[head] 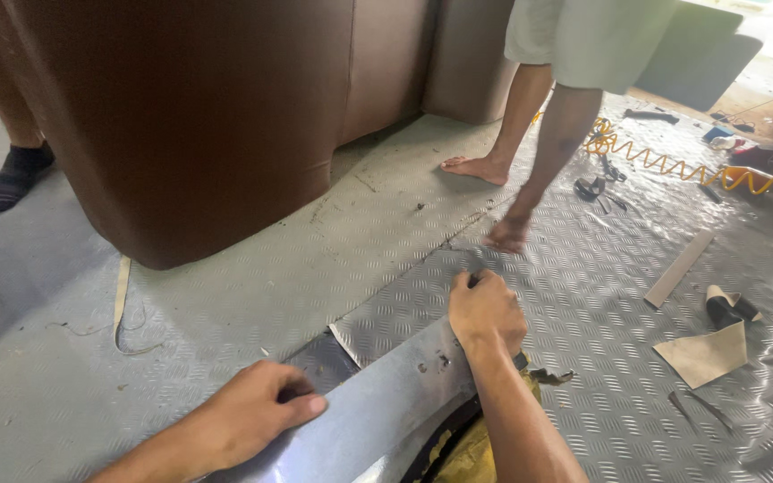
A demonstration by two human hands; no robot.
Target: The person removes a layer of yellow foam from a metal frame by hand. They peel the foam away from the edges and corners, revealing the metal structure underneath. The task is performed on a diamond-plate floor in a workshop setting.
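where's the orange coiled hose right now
In the head view the orange coiled hose lies on the floor at the upper right, behind the barefoot person's legs, far beyond the right hand.

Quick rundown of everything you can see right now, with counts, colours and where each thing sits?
Sofa: one, brown, upper left on the floor.
Patterned floor sheet: one, silver-grey, right half, its near edge lifted.
Coiled hose: one, orange, upper right.
Beige scraps: two, right side on the sheet.
Bystander's bare feet: two, centre top.
Socked foot: one, black, far left.
Left hand: pressing on the lifted sheet edge.
Right hand: fingers pinching the sheet's edge.
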